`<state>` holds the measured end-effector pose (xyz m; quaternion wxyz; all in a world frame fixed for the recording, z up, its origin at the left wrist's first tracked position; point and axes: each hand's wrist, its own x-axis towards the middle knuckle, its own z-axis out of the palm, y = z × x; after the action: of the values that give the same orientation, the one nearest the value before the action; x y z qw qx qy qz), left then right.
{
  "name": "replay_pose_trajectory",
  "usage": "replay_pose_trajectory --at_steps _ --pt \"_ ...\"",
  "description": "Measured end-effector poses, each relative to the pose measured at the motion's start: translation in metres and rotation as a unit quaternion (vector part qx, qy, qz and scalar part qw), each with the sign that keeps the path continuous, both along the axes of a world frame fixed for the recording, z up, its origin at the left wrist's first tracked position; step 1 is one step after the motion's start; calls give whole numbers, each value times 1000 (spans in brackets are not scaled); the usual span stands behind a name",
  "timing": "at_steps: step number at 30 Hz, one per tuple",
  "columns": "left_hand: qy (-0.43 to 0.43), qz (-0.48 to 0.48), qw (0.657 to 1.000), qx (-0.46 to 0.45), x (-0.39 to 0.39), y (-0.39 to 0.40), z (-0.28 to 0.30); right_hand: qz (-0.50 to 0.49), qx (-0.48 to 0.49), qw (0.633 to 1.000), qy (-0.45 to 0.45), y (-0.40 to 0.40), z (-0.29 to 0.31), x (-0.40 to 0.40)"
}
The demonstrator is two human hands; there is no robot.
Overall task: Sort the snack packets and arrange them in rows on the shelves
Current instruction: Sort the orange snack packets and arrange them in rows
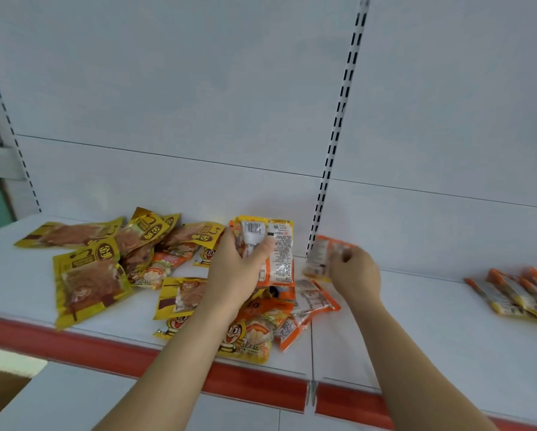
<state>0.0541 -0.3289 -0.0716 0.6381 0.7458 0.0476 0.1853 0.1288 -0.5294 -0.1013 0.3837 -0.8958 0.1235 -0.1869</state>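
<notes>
My left hand [239, 269] grips a small stack of orange snack packets [276, 250], backs facing me, held upright above the pile. To its right my right hand [356, 273] pinches one more orange packet [321, 258], blurred, just above the shelf. Below both hands lies a loose heap of orange packets [307, 309] and yellow cartoon-face packets [248, 337]. Several yellow packets with brown contents [90, 275] are scattered to the left. A row of orange packets [519, 293] lies at the far right of the white shelf [416, 321].
The shelf has a red front strip [254, 384] and a white back panel with a slotted upright [338, 126]. A second white shelf [74, 399] sits below. A seam splits the shelf boards near the middle.
</notes>
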Motion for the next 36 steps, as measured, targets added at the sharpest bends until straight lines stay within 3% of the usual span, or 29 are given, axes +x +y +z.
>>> replay_pose_trajectory --at_steps 2,5,11,13,16,18,20,21,27,31,33,36 --pt "-3 -1 1000 -5 1 0 -3 -16 83 994 -74 -6 14 -15" --pt "11 -11 1000 -5 1 -10 1 79 196 968 -133 1 34 -48" --pt "28 -89 994 -55 -11 -30 6 187 81 964 -169 35 37 -94" --pt "24 -90 994 -57 -15 -29 4 217 105 956 -164 36 36 -98" --pt "10 -61 997 -37 -19 -24 2 185 148 966 -103 25 31 -89" --pt "6 -29 998 -49 -19 -18 1 138 5 990 3 11 20 -71" --pt "10 -13 997 -72 -21 -13 0 137 -136 973 127 7 10 -58" --pt "13 -10 997 -79 -23 -12 -1 145 -152 966 152 8 6 -54" --pt "14 7 998 -63 -32 -16 -2 121 7 982 143 -3 5 -44" --pt "18 11 998 -58 -31 -20 -3 101 141 984 35 -34 18 -50" --pt "18 8 999 -37 -30 -25 -3 133 203 969 -34 -50 33 -59" --pt "21 -8 1000 -14 -28 -37 0 266 236 930 -90 -54 56 -79"
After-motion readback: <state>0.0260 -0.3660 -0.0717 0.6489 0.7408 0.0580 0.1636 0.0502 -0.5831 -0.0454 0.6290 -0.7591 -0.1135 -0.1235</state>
